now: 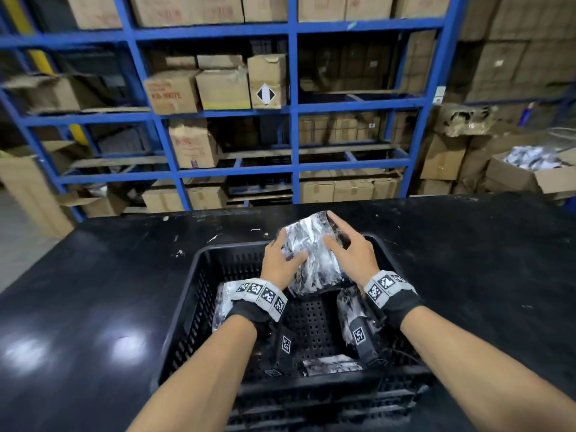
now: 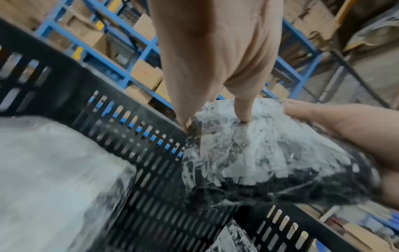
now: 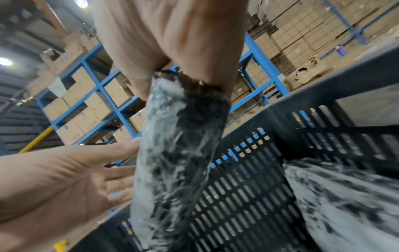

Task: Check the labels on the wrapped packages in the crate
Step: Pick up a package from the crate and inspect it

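A black slotted crate [image 1: 187, 310] stands on the black table [image 1: 93, 275]. Over its far wall a package wrapped in clear film [image 1: 311, 260] is held tilted up. My right hand [image 1: 330, 232] grips its upper end; the right wrist view shows the thumb and fingers [image 3: 213, 75] pinching that end [image 3: 172, 119]. My left hand [image 1: 288, 247] lies with straight fingers against the package's left side [image 2: 248, 150], its palm open [image 3: 64, 184]. No label shows on the visible faces. Other wrapped packages lie in the crate at the left [image 1: 227, 304], right [image 1: 352, 310] and front [image 1: 330, 364].
Behind the table stands blue shelving [image 1: 293, 104] full of cardboard boxes. More cartons are stacked at the right, one open box [image 1: 530, 173] holding wrapped items. The table reaches well out on both sides of the crate.
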